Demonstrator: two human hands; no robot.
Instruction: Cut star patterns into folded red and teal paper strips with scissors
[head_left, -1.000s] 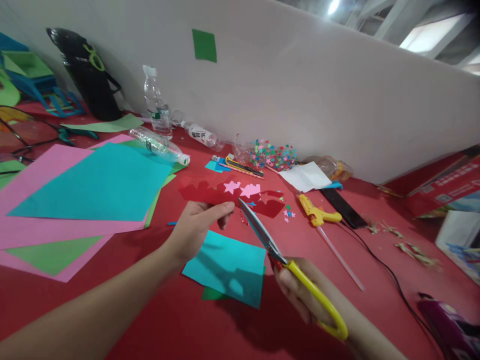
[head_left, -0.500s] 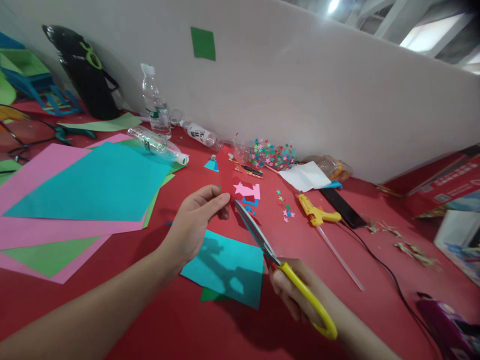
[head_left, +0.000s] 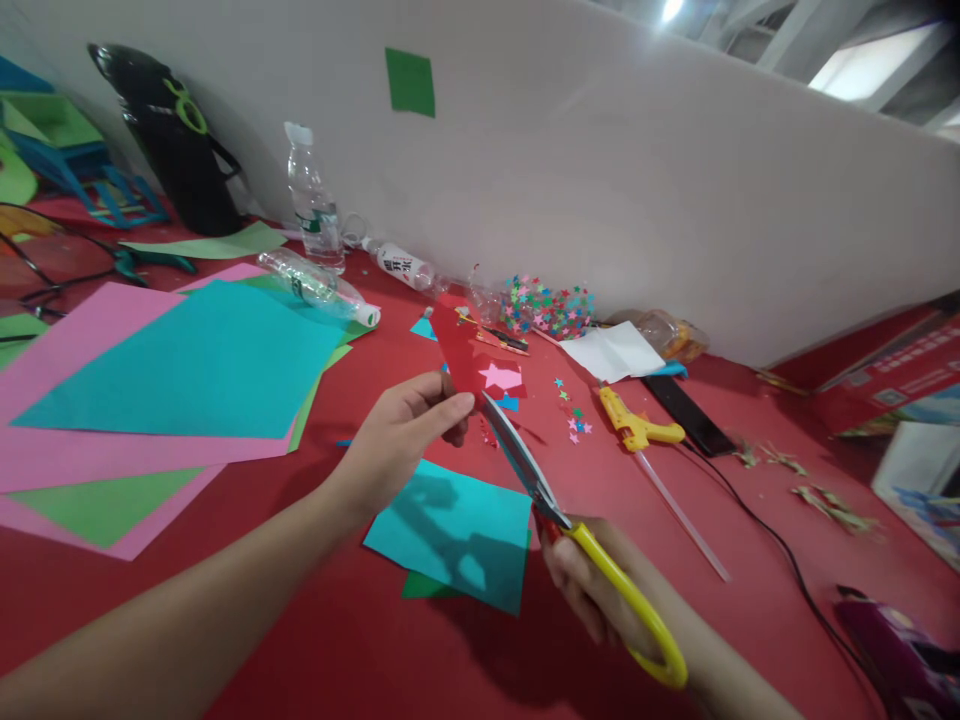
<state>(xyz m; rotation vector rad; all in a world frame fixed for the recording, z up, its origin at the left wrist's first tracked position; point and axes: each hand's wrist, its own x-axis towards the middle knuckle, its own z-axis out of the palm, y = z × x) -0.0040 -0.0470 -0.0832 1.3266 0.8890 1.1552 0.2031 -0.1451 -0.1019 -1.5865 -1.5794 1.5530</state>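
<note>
Between thumb and fingers, my left hand (head_left: 409, 430) pinches a strip of red paper (head_left: 459, 345) that stands up and away from me. My right hand (head_left: 600, 575) is closed around yellow-handled scissors (head_left: 536, 480), whose blade tips meet the lower edge of the strip close to my left thumb. The blades look nearly closed. Behind the strip lies a pink paper star (head_left: 500, 377) among red and blue scraps. Below my hands, a turquoise sheet (head_left: 457, 535) rests over a green one, with shadows across it.
Large turquoise (head_left: 180, 365) and pink sheets lie at left. Plastic bottles (head_left: 315, 205) and a black flask (head_left: 169, 150) stand by the wall. A bottle covered in stars (head_left: 547, 305), small loose stars (head_left: 576, 425), a yellow glue gun (head_left: 637, 425) and its cord are at right.
Both hands and the scissors have shifted slightly right. The red strip has turned so more of its face shows, and it now covers part of the pink scrap.
</note>
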